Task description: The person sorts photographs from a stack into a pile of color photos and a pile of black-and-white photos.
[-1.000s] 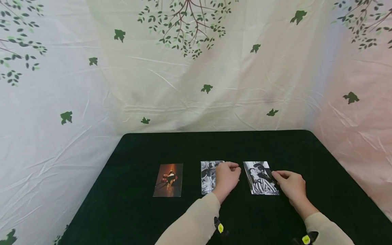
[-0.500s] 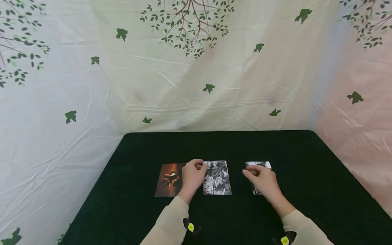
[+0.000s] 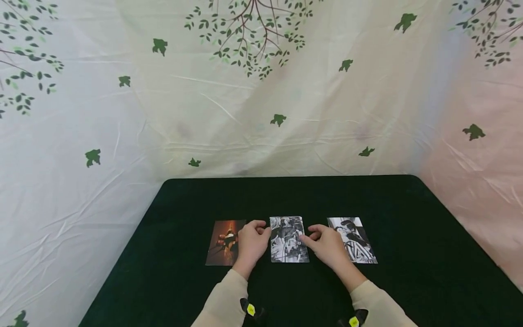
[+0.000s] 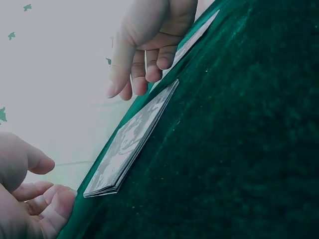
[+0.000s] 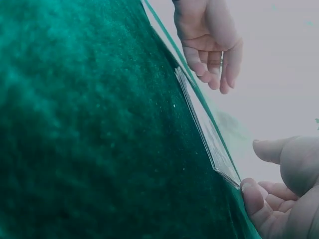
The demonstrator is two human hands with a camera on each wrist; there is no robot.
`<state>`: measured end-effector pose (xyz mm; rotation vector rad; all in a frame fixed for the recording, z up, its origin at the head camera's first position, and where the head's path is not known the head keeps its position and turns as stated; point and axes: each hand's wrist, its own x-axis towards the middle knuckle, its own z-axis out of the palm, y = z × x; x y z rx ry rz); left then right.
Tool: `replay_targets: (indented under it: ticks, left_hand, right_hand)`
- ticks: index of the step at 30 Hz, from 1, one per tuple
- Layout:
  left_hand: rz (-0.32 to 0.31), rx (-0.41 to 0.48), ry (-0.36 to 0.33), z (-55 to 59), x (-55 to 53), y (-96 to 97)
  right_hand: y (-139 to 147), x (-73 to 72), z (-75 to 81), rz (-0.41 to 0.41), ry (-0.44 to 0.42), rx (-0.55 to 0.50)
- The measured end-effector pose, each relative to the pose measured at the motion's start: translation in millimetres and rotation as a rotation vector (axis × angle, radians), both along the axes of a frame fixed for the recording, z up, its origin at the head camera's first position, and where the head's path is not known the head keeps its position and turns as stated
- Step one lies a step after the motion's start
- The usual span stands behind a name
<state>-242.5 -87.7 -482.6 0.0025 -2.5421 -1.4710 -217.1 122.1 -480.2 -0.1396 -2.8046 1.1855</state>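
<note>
In the head view a black-and-white photo stack point(image 3: 289, 240) lies flat between my two hands. Several layers show along the side of this middle stack point(image 4: 132, 144) in the left wrist view. My left hand point(image 3: 252, 243) is at its left side, fingers loosely bent, holding nothing, and partly covers an orange-brown photo point(image 3: 220, 243). At the other side is my right hand point(image 3: 327, 247), thumb tip by the stack's right edge. In the right wrist view, a fingertip point(image 5: 251, 194) is at the stack's corner; contact is unclear. Another black-and-white photo point(image 3: 357, 240) lies partly behind the right hand.
A dark green cloth-covered table point(image 3: 184, 290) with rounded far corners bears the photos in a row. Behind it hangs a pale curtain point(image 3: 229, 136) printed with leaves and branches. Dark straps with yellow tags point(image 3: 250, 310) sit on both sleeves.
Both hands have moved left: the left from over the middle stack to its left side, the right from the right photo's outer edge to the middle stack's right side. The photos stay in place.
</note>
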Motion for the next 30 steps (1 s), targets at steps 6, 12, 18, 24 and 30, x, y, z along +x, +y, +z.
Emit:
replay_targets:
  ticks: [6, 12, 18, 24, 30]
  left_hand:
    - [-0.030, -0.080, -0.023, -3.6, 4.5, 2.7]
    - [-0.049, -0.130, -0.028, -8.3, 4.3, 4.9]
    - [-0.061, -0.151, -0.060, -8.7, 5.2, 6.4]
    - [-0.088, -0.191, -0.074, -7.8, 7.9, 7.6]
    - [-0.105, -0.204, -0.098, -5.9, 9.2, 8.0]
  right_hand:
    - [0, 3.4, -4.3, 0.001, -0.003, 0.039]
    - [-1, 3.9, -7.0, 0.014, -0.044, 0.068]
    - [-2, 3.9, -8.9, 0.029, -0.045, 0.075]
    - [-4, 5.9, -12.1, 0.038, -0.027, 0.101]
    - [-5, 7.0, -10.1, 0.044, -0.039, 0.107]
